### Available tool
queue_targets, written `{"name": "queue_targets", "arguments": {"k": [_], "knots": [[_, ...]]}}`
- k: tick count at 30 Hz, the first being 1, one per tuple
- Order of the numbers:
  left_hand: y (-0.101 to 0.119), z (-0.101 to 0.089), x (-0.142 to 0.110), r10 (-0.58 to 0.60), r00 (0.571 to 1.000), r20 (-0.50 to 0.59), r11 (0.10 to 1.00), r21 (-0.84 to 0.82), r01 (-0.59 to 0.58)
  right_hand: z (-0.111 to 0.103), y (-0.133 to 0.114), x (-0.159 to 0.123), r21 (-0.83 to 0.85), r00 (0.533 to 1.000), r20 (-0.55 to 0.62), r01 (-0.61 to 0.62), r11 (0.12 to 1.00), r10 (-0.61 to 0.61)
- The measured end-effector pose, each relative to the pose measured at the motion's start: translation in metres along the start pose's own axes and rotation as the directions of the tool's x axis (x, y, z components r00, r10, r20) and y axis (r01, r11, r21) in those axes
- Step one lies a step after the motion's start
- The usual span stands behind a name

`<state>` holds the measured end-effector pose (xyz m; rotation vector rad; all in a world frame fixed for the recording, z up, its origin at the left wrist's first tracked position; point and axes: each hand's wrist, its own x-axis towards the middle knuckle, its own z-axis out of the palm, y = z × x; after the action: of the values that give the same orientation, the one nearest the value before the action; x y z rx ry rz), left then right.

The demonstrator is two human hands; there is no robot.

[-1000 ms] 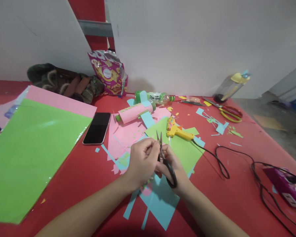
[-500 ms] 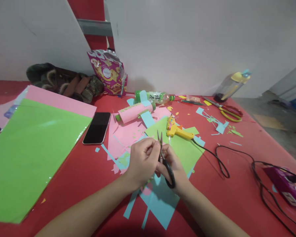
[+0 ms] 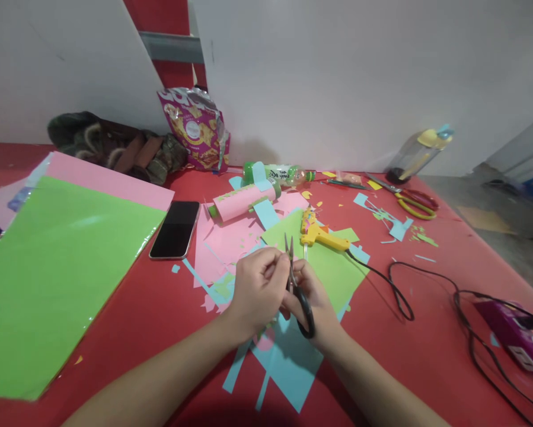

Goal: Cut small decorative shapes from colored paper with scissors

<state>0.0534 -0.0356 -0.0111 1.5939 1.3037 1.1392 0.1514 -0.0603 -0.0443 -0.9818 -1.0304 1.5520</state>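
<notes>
From my distant post, I see right-hand fingers (image 3: 305, 274) gripping black-handled scissors (image 3: 302, 298), blades slightly parted, beside curled left-hand fingers (image 3: 280, 274), whose contents I cannot tell. Beyond them rests a yellow glue gun (image 3: 326, 239); blue paper (image 3: 295, 365) lies beneath on the red counter (image 3: 168, 308).

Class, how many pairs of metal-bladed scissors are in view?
2: black-handled scissors in the right hand; red-and-yellow-handled scissors on the red table, far right. Others may be hidden.
</notes>
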Motion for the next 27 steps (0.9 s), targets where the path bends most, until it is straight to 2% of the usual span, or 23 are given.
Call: {"name": "queue_targets", "arguments": {"k": [27], "knots": [[-0.0051,0.0005,0.0032,-0.042,0.999,-0.011,0.998,0.038,0.043,0.0033,-0.006,0.0013,-0.012,0.994,-0.056,-0.095,0.995,0.094]]}}
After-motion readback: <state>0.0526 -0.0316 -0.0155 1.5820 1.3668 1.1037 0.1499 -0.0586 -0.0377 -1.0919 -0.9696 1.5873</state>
